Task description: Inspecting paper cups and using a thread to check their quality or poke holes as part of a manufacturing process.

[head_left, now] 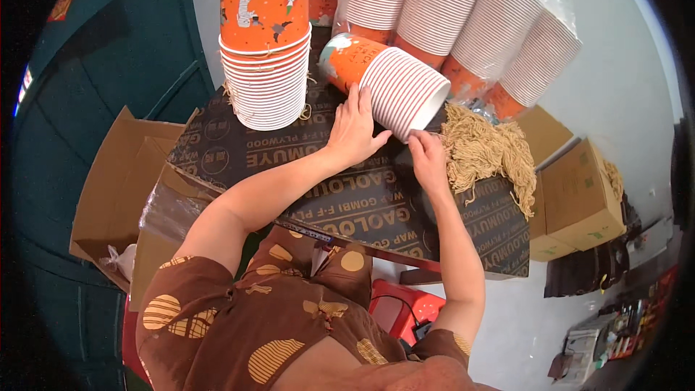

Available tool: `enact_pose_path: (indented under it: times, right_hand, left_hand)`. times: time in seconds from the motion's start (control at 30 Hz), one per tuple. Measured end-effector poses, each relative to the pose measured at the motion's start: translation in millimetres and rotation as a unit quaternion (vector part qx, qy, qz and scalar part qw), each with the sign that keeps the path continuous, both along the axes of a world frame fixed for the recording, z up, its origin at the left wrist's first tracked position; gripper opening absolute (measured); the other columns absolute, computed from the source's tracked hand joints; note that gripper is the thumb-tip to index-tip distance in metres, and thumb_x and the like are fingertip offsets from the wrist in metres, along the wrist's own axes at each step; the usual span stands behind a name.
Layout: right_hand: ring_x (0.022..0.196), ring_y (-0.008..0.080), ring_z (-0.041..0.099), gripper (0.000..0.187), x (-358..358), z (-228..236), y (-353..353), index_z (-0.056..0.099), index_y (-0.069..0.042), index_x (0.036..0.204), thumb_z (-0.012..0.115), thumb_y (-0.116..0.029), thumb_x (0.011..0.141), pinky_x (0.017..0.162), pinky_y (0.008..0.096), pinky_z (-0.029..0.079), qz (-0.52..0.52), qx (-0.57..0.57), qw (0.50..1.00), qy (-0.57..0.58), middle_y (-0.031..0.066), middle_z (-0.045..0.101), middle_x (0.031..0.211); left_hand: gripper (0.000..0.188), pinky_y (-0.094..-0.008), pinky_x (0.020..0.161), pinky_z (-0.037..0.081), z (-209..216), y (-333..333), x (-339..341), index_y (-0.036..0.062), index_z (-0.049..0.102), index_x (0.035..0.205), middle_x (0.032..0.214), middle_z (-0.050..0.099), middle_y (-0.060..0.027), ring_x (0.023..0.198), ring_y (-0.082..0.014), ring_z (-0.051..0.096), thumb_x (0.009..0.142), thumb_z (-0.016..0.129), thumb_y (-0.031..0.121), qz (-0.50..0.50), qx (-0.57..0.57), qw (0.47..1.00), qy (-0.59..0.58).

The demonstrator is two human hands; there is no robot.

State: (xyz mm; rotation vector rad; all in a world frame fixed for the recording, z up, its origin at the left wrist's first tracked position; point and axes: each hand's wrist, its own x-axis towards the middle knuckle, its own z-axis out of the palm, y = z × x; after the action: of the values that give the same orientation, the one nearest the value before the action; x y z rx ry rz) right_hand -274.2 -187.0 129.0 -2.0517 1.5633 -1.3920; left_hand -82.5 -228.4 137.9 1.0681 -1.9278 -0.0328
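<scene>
A nested stack of paper cups (pixel 407 87) lies on its side on the dark printed plywood board (pixel 318 195), orange base to the upper left and open rim to the lower right. My left hand (pixel 352 127) rests against the stack's near side, fingers stretched out and thumb apart. At the rim, my right hand (pixel 429 159) has its fingertips closed on the edge of the end cup. To the left stands another cup stack (pixel 264 90), upside down, with strands of twine along its sides. A loose heap of tan twine (pixel 486 148) lies right of my right hand.
Several tall cup stacks in clear plastic (pixel 441 7) lean along the back. An open cardboard box (pixel 123 181) is at the left, another carton (pixel 583 195) at the right. Beneath the board's near edge is a red stool (pixel 405 311) with a dark cable.
</scene>
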Motion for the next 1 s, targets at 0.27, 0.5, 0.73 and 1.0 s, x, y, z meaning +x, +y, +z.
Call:
enact_pose_path:
  times: [0.27, 0.5, 0.73, 1.0]
  right_hand:
    - [0.083, 0.0316, 0.057, 0.021, 24.3, 5.2, 7.8, 0.064, 0.001, 0.098, 0.067, -0.014, 0.084, 0.074, 0.0402, 0.046, 0.001, -0.001, 1.0, 0.026, 0.0153, 0.064, 0.087]
    - [0.082, 0.0348, 0.055, 0.014, 18.6, 2.8, 1.5, 0.061, -0.001, 0.088, 0.068, -0.01, 0.08, 0.075, 0.0428, 0.044, -0.021, -0.1, 0.979, 0.175, 0.015, 0.063, 0.085]
    - [0.08, 0.0358, 0.053, 0.01, 17.1, 0.2, 1.6, 0.059, 0.0, 0.086, 0.064, -0.008, 0.082, 0.071, 0.0432, 0.044, -0.048, -0.115, 0.972, 0.199, 0.0157, 0.061, 0.083]
    - [0.072, 0.0342, 0.057, 0.006, 11.4, -0.3, -5.8, 0.062, -0.001, 0.08, 0.065, -0.005, 0.079, 0.066, 0.0432, 0.047, -0.065, -0.123, 0.976, 0.167, 0.016, 0.061, 0.073]
  left_hand:
    - [0.085, -0.048, 0.098, 0.041, -0.8, -4.9, -0.2, -0.0078, 0.02, 0.137, 0.139, 0.025, -0.0358, 0.117, -0.0512, 0.045, 0.077, 0.072, 0.021, -0.048, 0.069, 0.996, 0.027]
    - [0.081, -0.0469, 0.097, 0.043, 2.1, 5.0, -3.6, -0.0068, 0.02, 0.139, 0.141, 0.024, -0.0348, 0.118, -0.0506, 0.045, 0.083, 0.068, 0.025, -0.065, 0.092, 0.993, 0.03]
    - [0.063, -0.0497, 0.091, 0.044, -2.5, 5.3, -17.7, -0.0047, 0.033, 0.128, 0.131, 0.034, -0.0311, 0.104, -0.0504, 0.051, 0.081, 0.068, 0.018, -0.059, 0.041, 0.996, 0.053]
    - [0.047, -0.0502, 0.083, 0.048, -9.4, 1.2, -30.3, -0.0027, 0.039, 0.116, 0.126, 0.035, -0.0275, 0.096, -0.0491, 0.056, 0.083, 0.067, 0.015, -0.077, 0.057, 0.993, 0.073]
